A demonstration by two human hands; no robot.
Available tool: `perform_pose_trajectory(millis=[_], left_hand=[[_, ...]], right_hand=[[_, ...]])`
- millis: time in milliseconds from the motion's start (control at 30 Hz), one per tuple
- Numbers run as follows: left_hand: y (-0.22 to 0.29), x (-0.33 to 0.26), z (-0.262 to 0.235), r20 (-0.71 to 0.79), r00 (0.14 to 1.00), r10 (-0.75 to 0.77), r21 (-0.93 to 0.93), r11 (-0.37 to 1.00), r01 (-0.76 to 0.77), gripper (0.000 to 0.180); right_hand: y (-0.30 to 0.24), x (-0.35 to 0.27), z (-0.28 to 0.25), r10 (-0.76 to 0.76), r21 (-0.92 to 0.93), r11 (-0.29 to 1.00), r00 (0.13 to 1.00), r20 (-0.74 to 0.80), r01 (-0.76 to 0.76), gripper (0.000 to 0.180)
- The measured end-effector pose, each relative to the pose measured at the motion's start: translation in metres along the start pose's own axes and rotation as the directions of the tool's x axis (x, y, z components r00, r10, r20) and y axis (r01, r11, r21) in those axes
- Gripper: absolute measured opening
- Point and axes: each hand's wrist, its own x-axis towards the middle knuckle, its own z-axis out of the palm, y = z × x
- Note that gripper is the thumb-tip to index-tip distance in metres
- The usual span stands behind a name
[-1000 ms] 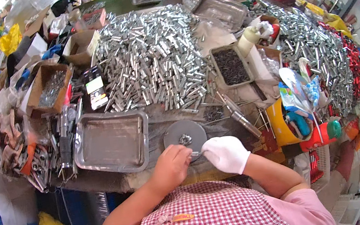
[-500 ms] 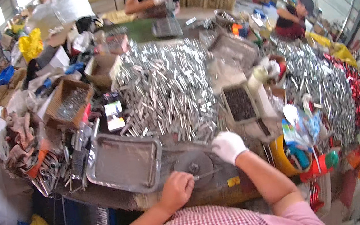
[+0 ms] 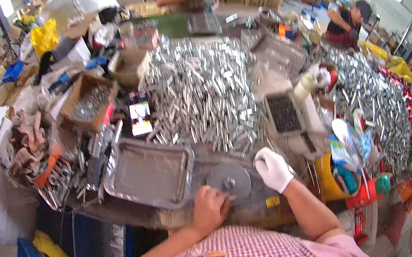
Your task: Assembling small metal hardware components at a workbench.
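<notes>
My left hand (image 3: 210,206), bare and with its fingers curled closed, rests at the near left edge of a round grey disc (image 3: 236,177) on the bench. Whatever it holds, if anything, is hidden. On the disc's right side is my right hand (image 3: 274,171) in a white glove, its fingers bent together; what is in them cannot be made out. Beyond both hands spreads a large heap of short shiny metal pieces (image 3: 200,94). An empty-looking grey metal tray (image 3: 150,171) lies left of the disc.
At left are a cardboard box (image 3: 88,102) of small parts, a phone-like screen (image 3: 140,119) and piled tools. To the right stand a tray of dark small pieces (image 3: 284,113), a yellow container (image 3: 327,176) and another metal heap (image 3: 372,99). Two people work across the bench.
The view has shifted slightly. A thin metal rod seen by my left hand over the disc no longer shows. My right hand has come a little nearer to me beside the disc.
</notes>
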Motion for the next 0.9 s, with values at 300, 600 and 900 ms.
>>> perform_pose_trajectory(millis=[300,600,900], left_hand=[[0.001,0.011,0.004,0.040,0.999,-0.029,0.006,1.000,0.029,0.015],[0.001,0.011,0.004,0.046,0.998,-0.034,-0.010,0.999,0.034,0.015],[-0.004,0.002,0.010,0.016,1.000,0.006,-0.009,1.000,-0.006,0.014]], right_hand=[[-0.012,-0.062,0.036,-0.075,0.132,0.989,0.997,0.031,0.070,0.015],[-0.016,-0.043,0.051,-0.419,-0.136,0.897,0.907,0.045,0.421,0.009],[-0.037,-0.036,0.046,-0.248,-0.438,0.786,0.872,0.422,0.436,0.012]])
